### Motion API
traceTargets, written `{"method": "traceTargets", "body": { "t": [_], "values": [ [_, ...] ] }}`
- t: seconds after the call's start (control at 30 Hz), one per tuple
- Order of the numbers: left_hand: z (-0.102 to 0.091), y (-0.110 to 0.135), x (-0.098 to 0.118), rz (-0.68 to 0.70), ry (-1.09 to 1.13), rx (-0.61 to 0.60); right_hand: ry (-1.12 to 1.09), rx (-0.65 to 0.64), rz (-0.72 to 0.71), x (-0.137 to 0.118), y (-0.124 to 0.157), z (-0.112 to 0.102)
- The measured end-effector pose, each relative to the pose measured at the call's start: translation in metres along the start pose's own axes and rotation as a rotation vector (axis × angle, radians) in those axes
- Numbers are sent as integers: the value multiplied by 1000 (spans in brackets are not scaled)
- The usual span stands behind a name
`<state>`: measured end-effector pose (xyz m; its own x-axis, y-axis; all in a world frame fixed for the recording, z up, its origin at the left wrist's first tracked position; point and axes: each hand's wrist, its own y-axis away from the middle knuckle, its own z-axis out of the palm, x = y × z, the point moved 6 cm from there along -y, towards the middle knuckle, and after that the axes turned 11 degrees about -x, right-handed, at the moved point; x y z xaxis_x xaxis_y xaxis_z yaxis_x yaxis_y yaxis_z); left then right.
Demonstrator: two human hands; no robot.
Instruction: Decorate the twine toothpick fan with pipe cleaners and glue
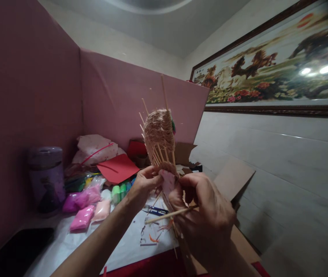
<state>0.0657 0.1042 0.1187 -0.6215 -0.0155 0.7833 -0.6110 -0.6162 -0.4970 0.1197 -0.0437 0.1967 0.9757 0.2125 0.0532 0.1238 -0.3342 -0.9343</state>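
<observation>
Watching remotely, I see a coarse tan twine-woven piece (158, 130), rounded, at centre, thin sticks (164, 92) jutting toward ten and twelve o'clock. The left hand (145, 184) pinches its lower end; the right hand (207, 206), curled at its five o'clock, clasps a pale stick (168, 216).

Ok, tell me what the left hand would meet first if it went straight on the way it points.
The woven piece, at its lower end: the left hand has its fingers right against it. What follows beyond is hard to say, as depth is unclear.
</observation>
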Motion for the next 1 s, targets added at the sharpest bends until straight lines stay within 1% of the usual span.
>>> {"method": "traceTargets", "body": {
  "t": [0.1, 0.17, 0.23, 0.3, 0.37, 0.47, 0.6, 0.77, 0.87, 1.0],
  "values": [
    [-2, 0, -1, 2, 15, -3, 126, 50, 74, -4, 5, 4],
    [-3, 0, -2, 5, 23, -9, 197, 74, 87, -7, 10, 7],
    [-3, 0, -1, 9, 29, 0, 257, 76, 42, -12, 16, 11],
    [-5, 0, 0, 15, 32, 21, 277, 49, -28, -16, 21, 13],
    [-6, 0, 0, 21, 38, 36, 245, 17, -59, -15, 24, 15],
    [-6, 0, -2, 17, 46, 33, 129, -21, -66, -9, 26, 14],
    [-6, -1, -6, -12, 48, 4, -31, -20, -48, -1, 24, 14],
    [-6, -1, -8, -4, 29, -2, -103, -34, 3, 4, 24, 17],
    [-5, -1, -8, -1, 33, -2, -157, -55, 3, 4, 25, 18],
    [-5, -1, -7, 3, 62, -5, -168, -38, -5, 3, 24, 18]
  ]
}}
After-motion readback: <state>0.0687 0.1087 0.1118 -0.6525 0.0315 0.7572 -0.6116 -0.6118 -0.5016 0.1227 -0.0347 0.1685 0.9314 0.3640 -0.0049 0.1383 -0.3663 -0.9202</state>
